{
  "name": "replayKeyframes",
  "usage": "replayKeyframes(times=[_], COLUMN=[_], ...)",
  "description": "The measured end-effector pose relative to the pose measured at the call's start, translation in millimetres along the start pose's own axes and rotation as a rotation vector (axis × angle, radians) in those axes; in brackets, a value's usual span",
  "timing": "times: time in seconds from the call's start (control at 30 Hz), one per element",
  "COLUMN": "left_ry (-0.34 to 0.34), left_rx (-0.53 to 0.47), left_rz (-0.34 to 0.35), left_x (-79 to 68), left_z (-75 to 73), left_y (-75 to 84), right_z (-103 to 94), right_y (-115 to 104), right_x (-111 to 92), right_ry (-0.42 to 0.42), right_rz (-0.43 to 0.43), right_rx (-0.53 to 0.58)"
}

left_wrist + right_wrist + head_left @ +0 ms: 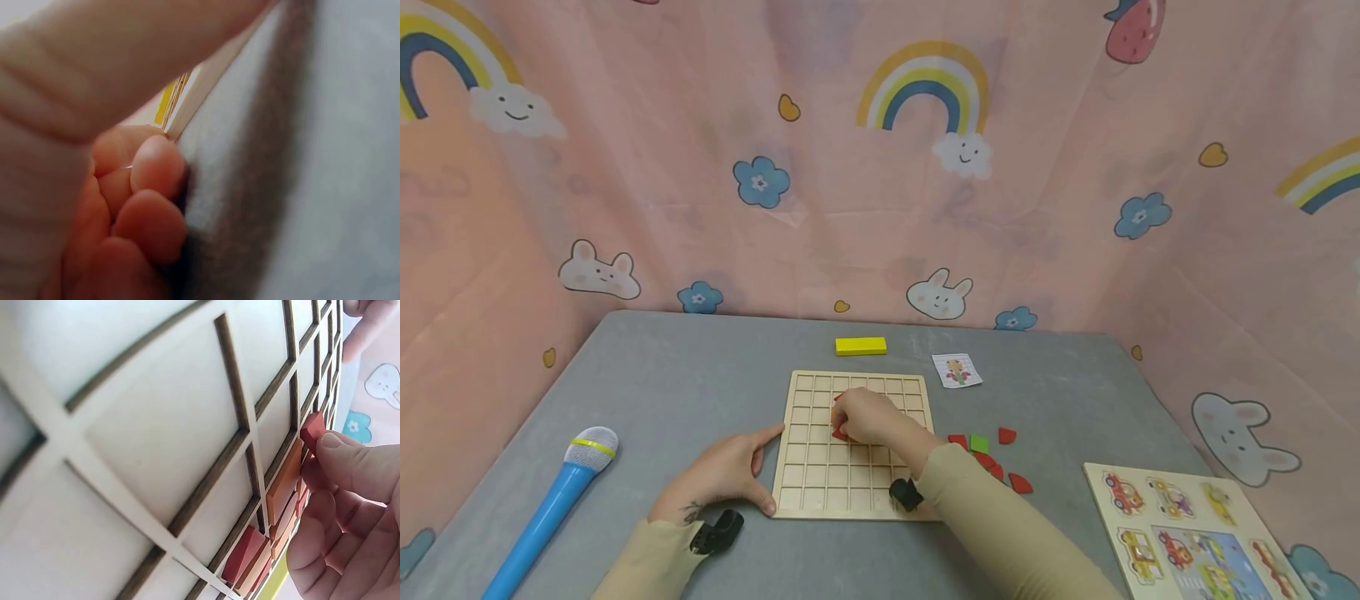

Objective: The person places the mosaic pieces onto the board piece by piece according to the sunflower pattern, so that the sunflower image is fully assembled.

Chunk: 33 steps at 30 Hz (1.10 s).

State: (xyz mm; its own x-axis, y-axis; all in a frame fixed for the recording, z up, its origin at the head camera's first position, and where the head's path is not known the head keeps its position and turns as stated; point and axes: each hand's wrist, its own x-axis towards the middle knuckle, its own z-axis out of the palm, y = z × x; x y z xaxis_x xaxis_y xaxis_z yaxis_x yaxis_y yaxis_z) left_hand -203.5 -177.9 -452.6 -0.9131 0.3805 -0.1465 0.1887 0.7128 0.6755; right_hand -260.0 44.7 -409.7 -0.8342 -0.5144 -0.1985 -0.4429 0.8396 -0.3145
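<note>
A pale wooden grid board [827,500] lies on the grey table. My right hand [868,417] is over its upper middle, thumb and fingertips pinching a small red piece [312,430] at the grid. Orange pieces [284,481] and another red piece [244,553] sit in grid squares beside these fingers. In the head view the hand covers most of them. My left hand [722,471] touches the board's left side, index finger at the edge and thumb by the near left corner. Its other fingers are loosely curled in the left wrist view.
Right of the board lie several loose red pieces [1020,483] and a green square piece [978,443]. Behind it are a yellow block [861,347] and a picture card [957,371]. A blue toy microphone [553,500] lies at left, a vehicle puzzle board [1112,492] at near right.
</note>
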Motion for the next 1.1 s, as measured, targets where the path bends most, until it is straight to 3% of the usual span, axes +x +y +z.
replayKeyframes(times=[0.2,0.37,0.5,0.73,0.93,1.1], left_ry=[0.005,-0.001,-0.002,-0.007,-0.007,0.006], left_rx=[0.015,0.001,-0.015,-0.007,-0.012,-0.008], left_rz=[0.007,-0.002,-0.013,-0.002,-0.002,-0.012], left_x=[-0.5,-0.2,0.1,0.1,0.2,0.0], left_z=[0.0,-0.1,0.1,-0.5,0.0,0.8], left_y=[1.1,3.0,4.1,3.2,1.9,2.0], right_z=[-3.7,-16.8,-32.7,-47.7,-37.9,-29.9], right_y=[0.6,9.0,26.7,74.1,113.3,127.8], right_x=[-3.9,-12.3,-27.0,-63.5,-87.4,-105.5], right_ry=[0.009,0.062,0.14,0.23,0.158,0.075], right_rz=[0.007,0.028,0.056,0.145,0.22,0.29], right_rx=[0.032,0.133,0.201,0.14,0.088,0.065])
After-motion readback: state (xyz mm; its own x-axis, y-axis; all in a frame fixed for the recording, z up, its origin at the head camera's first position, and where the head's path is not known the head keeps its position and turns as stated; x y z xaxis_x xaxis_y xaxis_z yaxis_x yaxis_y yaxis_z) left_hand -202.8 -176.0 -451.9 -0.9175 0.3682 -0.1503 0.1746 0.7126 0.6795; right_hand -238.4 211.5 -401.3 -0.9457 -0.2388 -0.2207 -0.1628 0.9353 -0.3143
